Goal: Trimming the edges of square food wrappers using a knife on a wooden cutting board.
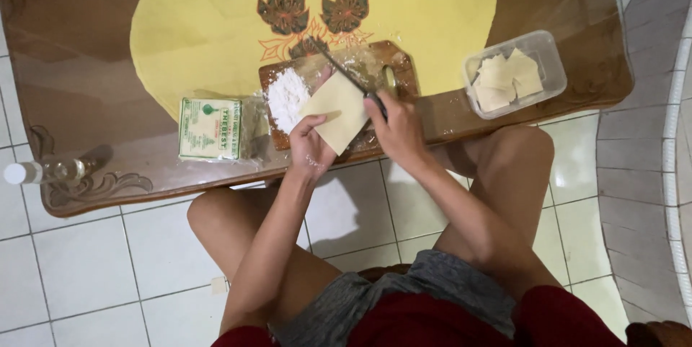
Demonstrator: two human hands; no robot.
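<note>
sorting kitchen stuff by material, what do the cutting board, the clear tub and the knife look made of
Cutting board: seems wood, reddish-brown with a smooth sheen and a cut-out handle hole.
Clear tub: looks like plastic, see-through, with rounded corners and pale squares visible through its walls.
Knife: the blade looks like dark metal, thin and straight; the handle is hidden in the right hand, so its material cannot be told.

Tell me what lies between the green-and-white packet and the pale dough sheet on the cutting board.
In the head view, a heap of white flour lies on the cutting board, between the packet and the dough sheet.
</note>
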